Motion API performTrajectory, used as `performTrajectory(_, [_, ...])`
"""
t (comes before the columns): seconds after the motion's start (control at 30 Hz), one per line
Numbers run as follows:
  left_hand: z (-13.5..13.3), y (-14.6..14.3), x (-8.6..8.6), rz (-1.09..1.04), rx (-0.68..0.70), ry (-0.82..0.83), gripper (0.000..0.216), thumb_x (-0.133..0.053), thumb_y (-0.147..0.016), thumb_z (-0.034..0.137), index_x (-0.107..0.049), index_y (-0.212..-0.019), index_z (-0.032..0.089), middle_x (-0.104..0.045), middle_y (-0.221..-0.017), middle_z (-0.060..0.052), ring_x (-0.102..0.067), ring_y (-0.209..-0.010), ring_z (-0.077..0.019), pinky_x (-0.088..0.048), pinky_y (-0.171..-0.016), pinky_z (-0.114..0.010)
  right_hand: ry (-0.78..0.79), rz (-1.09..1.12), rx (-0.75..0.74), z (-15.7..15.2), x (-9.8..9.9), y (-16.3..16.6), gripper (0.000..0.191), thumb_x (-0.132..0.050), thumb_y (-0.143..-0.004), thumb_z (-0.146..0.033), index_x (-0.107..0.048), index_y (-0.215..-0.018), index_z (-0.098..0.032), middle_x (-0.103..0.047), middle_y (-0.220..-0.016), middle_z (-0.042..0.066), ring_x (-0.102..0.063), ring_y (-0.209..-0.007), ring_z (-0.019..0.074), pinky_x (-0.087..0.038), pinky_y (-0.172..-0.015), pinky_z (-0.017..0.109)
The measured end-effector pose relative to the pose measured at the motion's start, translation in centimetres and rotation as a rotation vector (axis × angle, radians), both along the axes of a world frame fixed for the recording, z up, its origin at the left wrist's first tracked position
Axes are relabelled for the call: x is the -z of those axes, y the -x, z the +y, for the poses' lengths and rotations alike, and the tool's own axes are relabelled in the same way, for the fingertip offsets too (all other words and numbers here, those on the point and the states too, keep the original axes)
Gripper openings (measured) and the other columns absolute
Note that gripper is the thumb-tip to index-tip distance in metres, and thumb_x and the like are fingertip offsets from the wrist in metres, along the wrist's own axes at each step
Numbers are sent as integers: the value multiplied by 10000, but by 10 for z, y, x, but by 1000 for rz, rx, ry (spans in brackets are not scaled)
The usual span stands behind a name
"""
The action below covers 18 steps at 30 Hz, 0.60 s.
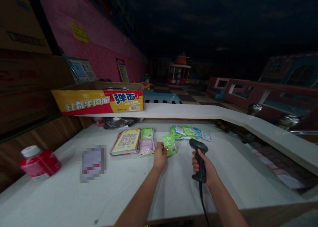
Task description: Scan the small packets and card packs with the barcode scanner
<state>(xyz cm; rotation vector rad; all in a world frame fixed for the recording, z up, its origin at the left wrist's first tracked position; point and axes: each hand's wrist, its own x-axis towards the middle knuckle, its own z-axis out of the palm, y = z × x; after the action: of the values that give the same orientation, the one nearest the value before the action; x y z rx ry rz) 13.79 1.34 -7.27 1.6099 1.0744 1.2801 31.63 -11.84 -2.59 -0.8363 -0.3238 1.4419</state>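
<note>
My left hand (160,156) is closed on the near edge of a small green packet (169,144), which it holds just above the white counter (74,194). My right hand (206,169) grips the handle of a black barcode scanner (198,154), whose head points toward the green packet. The scanner's cable trails down past my right forearm. A pile of green and white packets (188,132) lies behind the scanner. To the left of my left hand lie a green packet and a pink packet (147,141).
A yellow and pink booklet stack (126,141) lies at centre left. A red jar with a white lid (38,163) lies on its side at far left. A yellow and red cardboard box (99,101) stands on the raised ledge (248,121).
</note>
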Motion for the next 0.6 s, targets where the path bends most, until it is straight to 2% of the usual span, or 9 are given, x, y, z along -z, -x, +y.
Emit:
performTrajectory(0.1, [-1,-2,2,-116,52,140,266,-501,-851,427,-374,-985,236,-561,-677,53,-600,-518,-155,-478,-448,-263,-78,210,-4,19,8,-11,332,-795,-709,-376,-565,-832,-171,-472,-526,-72,-413,-388,44,-335,-341,123])
performTrajectory(0.2, [0,-3,4,-201,91,189,381,-503,-846,518,-352,-1056,239,-601,-693,40,-617,-489,-167,-499,-428,-281,-138,343,-3,24,20,-16,309,-796,-708,-325,-556,-829,-172,-460,-555,-72,-425,-410,38,-357,-354,110])
performTrajectory(0.4, [-3,-3,-1,-376,165,205,637,-713,-692,534,-357,-1124,230,-668,-825,-18,-675,-619,-179,-572,-558,-314,-206,428,-2,23,34,-19,217,-722,-785,-286,-538,-855,-195,-445,-576,-70,-433,-429,51,-391,-357,120])
performTrajectory(0.5, [-10,-3,-3,-452,134,185,697,-773,-642,510,-376,-1140,229,-684,-882,-45,-687,-679,-186,-578,-590,-310,-197,459,-10,25,36,-19,211,-709,-798,-281,-525,-854,-194,-451,-582,-69,-438,-433,50,-398,-360,121])
performTrajectory(0.6, [-10,1,-8,-537,12,140,654,-770,-641,521,-414,-1100,220,-689,-887,-50,-694,-705,-194,-575,-591,-306,-199,481,-19,27,39,-20,237,-723,-785,-277,-527,-878,-182,-445,-576,-78,-435,-428,41,-389,-364,111])
